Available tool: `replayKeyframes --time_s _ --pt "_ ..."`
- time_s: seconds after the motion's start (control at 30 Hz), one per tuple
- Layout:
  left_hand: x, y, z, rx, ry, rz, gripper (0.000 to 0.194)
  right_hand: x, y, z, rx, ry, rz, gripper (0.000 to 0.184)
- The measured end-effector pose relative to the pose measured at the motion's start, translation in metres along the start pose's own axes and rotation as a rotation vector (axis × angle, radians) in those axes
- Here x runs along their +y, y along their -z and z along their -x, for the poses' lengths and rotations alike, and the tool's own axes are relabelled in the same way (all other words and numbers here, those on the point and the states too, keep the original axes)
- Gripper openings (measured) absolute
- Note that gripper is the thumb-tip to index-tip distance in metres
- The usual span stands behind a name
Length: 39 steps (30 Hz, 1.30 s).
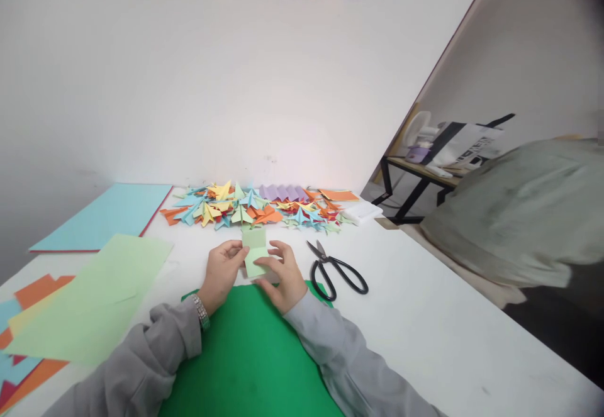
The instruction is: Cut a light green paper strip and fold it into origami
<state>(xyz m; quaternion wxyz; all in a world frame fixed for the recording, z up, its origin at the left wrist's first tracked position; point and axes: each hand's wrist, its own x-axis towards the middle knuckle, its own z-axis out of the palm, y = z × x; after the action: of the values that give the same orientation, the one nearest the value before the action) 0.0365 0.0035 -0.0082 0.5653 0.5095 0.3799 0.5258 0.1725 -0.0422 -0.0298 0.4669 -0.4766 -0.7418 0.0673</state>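
A small light green piece of paper (pixel 255 247) with a crease across its middle is held up just past the far edge of a green sheet (pixel 250 354). My left hand (pixel 223 272) pinches its left side between thumb and fingers. At its lower right, my right hand (pixel 282 273) has closed its fingers on the paper, with the thumb below. Right of my right hand lies a pair of black-handled scissors (pixel 337 270), blades parted and pointing away. Beyond my hands is a pile of colourful folded paper planes (pixel 240 206).
Large light green paper (pixel 94 297) overlaps coloured sheets and scraps (pixel 38 291) on the left. A light blue sheet (pixel 104 216) lies at the back left. Orange paper squares (pixel 338 195) and a white packet (pixel 362 212) are at the back right. Another person (pixel 523 209) is at the far right.
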Motion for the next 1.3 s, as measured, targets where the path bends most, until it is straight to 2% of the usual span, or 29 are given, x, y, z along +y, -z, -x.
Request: replayKeyframes --time_s 0.13,0.3,0.5,0.6,0.77,0.93,1.17,1.3 --pt "0.001 -0.002 0.001 -0.055 0.033 0.117 0.023 -0.003 0.000 0.002 -0.046 -0.005 0.024 0.034" --pt "0.003 -0.006 0.004 -0.110 0.065 0.164 0.023 -0.002 0.001 0.000 0.011 -0.046 0.016 0.036" --pt "0.002 -0.005 0.005 -0.121 0.083 0.174 0.022 -0.003 0.002 -0.003 0.036 -0.063 -0.089 0.016" --pt "0.004 -0.004 0.005 -0.172 0.076 0.152 0.021 -0.002 0.002 -0.005 0.054 -0.106 -0.141 0.007" --pt "0.005 -0.004 0.006 -0.189 0.074 0.064 0.025 0.002 0.001 -0.007 0.094 -0.366 -0.280 0.023" --pt "0.002 -0.003 0.006 -0.183 0.091 0.086 0.024 0.004 0.000 -0.008 0.105 -0.556 -0.469 0.025" --pt "0.001 -0.004 0.007 -0.184 0.123 0.142 0.019 0.003 -0.002 -0.007 0.098 -0.544 -0.576 0.021" --pt "0.001 -0.004 0.008 -0.223 0.107 0.115 0.030 0.005 -0.003 -0.007 0.116 -0.484 -0.569 0.020"
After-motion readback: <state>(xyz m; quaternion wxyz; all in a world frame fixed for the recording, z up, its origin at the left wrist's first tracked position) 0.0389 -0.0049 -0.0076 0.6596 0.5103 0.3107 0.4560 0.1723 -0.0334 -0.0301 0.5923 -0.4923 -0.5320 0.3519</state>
